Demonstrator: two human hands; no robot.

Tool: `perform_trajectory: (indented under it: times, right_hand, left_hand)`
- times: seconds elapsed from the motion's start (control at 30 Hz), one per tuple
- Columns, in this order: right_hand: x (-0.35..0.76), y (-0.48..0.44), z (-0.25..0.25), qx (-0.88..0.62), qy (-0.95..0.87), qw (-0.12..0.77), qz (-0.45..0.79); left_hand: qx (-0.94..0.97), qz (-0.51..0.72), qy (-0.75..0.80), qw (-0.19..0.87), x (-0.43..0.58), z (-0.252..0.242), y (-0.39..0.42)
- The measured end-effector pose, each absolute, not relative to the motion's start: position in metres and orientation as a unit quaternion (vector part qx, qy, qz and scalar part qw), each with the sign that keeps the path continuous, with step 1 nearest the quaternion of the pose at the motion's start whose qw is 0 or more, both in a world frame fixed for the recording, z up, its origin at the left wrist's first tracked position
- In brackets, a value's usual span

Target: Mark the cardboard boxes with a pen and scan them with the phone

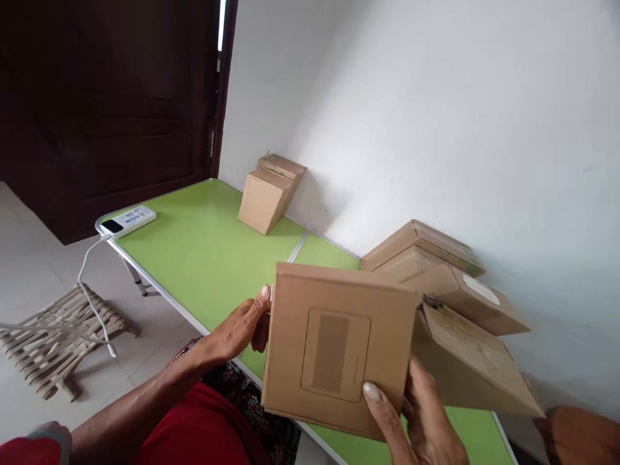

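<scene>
head view: left hand (241, 330) and right hand (422, 413) have their grip clamped on a cardboard box (334, 349) by its edges; probably light, stiff.

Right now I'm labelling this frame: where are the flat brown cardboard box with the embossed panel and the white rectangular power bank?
flat brown cardboard box (336, 352): head view, embossed panel.
white rectangular power bank (130, 220): head view, top middle.

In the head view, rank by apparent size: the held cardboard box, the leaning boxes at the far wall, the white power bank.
1. held cardboard box, inflated by nearness to the camera
2. leaning boxes
3. white power bank
</scene>
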State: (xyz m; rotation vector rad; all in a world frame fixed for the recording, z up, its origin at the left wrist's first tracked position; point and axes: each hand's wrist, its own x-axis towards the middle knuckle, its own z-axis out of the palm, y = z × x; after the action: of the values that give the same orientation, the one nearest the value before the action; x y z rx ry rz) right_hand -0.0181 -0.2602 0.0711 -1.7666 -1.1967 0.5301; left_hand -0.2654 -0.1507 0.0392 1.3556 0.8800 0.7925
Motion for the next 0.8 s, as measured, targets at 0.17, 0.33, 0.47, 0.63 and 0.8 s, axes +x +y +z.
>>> perform_trajectory:
  times: [0.17,0.33,0.47,0.63,0.8]
  right_hand:
    - [-0.029,-0.233,0.042,-0.677,-0.382,0.518,0.357]
    - [-0.043,-0.215,0.022,-0.676,-0.321,0.513,0.42]
    - [-0.05,-0.196,0.022,-0.65,-0.228,0.524,0.501]
    - [-0.055,-0.181,0.016,-0.62,-0.198,0.504,0.568]
    - [-0.066,-0.182,0.015,-0.602,-0.355,0.474,0.535]
  left_hand:
    - [0.635,0.411,0.447,0.477,-0.28,0.05,-0.148]
    - [0.721,0.382,0.441,0.374,-0.305,0.054,-0.146]
    - [0.815,0.314,0.374,0.312,-0.331,0.058,-0.159]
    - [0.854,0.287,0.377,0.214,-0.342,0.06,-0.174]
    - [0.811,0.438,0.329,0.205,-0.345,0.065,-0.157]
